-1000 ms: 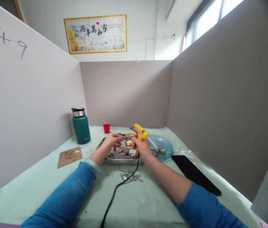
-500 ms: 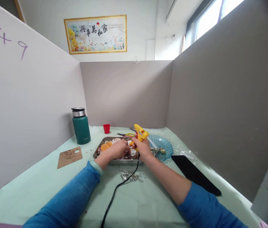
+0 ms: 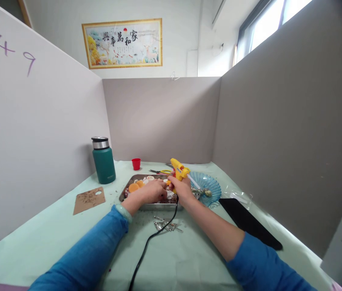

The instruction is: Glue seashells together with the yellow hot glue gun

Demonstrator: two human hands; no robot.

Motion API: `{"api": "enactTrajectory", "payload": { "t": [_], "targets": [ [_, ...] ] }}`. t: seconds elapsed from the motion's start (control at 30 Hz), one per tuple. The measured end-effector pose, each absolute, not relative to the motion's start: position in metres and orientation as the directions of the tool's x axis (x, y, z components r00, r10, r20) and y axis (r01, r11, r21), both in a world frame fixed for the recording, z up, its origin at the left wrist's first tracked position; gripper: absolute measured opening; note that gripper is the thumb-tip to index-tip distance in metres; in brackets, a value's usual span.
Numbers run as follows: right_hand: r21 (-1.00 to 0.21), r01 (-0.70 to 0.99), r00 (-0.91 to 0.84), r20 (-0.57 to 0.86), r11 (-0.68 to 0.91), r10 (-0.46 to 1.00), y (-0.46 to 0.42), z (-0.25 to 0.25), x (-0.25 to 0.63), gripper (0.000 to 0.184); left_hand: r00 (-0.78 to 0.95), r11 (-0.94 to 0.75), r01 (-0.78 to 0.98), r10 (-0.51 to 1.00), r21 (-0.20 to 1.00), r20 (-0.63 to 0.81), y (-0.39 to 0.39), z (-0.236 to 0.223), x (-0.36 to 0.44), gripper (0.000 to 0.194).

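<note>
One right hand (image 3: 182, 191), wrapped around a yellow glue gun (image 3: 179, 169) above the right part of a metal tray (image 3: 159, 207). One left hand (image 3: 154, 191), lowered over the shells (image 3: 134, 187) in that tray — fingertips hidden, impossible to tell whether pinching anything. Metal clips (image 3: 167, 225), one loose heap on the bench (image 3: 207, 254), in front of the tray, beneath a black cord (image 3: 146, 247). Blue plate (image 3: 213, 182), just right of the tray. Progress, by judgement: gluing tool in grip; many shells and clips unjoined — no finished piece recognisable, remaining count unreadable.
</note>
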State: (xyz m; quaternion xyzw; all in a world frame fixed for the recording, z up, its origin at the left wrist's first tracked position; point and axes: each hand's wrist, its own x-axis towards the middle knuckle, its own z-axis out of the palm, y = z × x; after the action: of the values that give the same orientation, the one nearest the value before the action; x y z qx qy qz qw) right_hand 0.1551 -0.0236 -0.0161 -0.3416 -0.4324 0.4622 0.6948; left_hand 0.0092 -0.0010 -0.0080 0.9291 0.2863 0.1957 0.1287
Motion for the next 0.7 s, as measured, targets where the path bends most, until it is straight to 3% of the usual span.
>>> {"api": "enactTrajectory", "payload": {
  "t": [0.1, 0.17, 0.27, 0.43, 0.53, 0.7],
  "targets": [
    [-0.87, -0.359, 0.201, 0.28, 0.337, 0.939, -0.023, -0.017, 0.155, 0.031, 0.799, -0.841, 0.478, 0.536, 0.251, 0.274, -0.002, -0.004, 0.009, 0.016],
    [-0.872, -0.355, 0.208, 0.279, 0.338, 0.938, -0.023, -0.017, 0.155, 0.031, 0.761, -0.824, 0.495, 0.564, 0.275, 0.321, 0.0, -0.001, 0.007, 0.013],
    [-0.873, -0.342, 0.223, 0.285, 0.348, 0.932, -0.025, -0.015, 0.156, 0.031, 0.601, -0.702, 0.528, 0.707, 0.478, 0.373, 0.006, 0.003, 0.0, 0.011],
    [-0.865, -0.354, 0.234, 0.286, 0.355, 0.929, -0.025, -0.014, 0.156, 0.032, 0.36, -0.358, 0.36, 0.905, 0.861, 0.226, 0.012, 0.007, -0.007, 0.019],
    [-0.878, -0.325, 0.219, 0.29, 0.35, 0.931, -0.025, -0.016, 0.157, 0.032, 0.31, -0.233, 0.227, 0.938, 0.946, 0.156, 0.006, 0.01, -0.005, 0.025],
    [-0.892, -0.278, 0.217, 0.304, 0.358, 0.927, -0.026, -0.017, 0.158, 0.034, 0.308, -0.209, 0.168, 0.94, 0.964, 0.15, 0.0, 0.014, -0.003, 0.026]
  ]
}}
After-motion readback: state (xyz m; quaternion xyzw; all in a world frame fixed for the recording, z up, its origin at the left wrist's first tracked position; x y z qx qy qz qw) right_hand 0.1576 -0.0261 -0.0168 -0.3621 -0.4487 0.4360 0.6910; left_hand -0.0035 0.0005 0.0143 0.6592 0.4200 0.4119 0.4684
